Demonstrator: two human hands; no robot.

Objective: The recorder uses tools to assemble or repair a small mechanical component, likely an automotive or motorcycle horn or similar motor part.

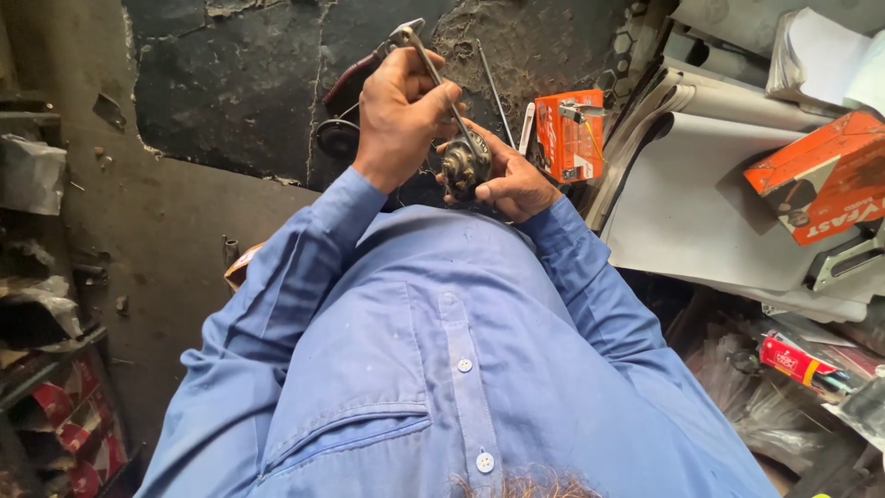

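Note:
My left hand [398, 115] is closed around a thin metal rod-like tool [450, 101] that slants down to a small round, grimy metal part [464, 166]. My right hand [513, 183] cups and grips that part from below and from the right. The tool's lower end touches the part's top. Both hands are held out in front of my chest, in blue shirt sleeves, above a dark, stained floor [230, 92]. Exactly where the tool enters the part is hidden by my fingers.
A red-handled tool [352, 78] and a round black piece [337, 138] lie on the floor behind my left hand. An orange box [569, 136] stands to the right, with another orange box [820, 175] on white sheets [687, 198]. Clutter lines both sides.

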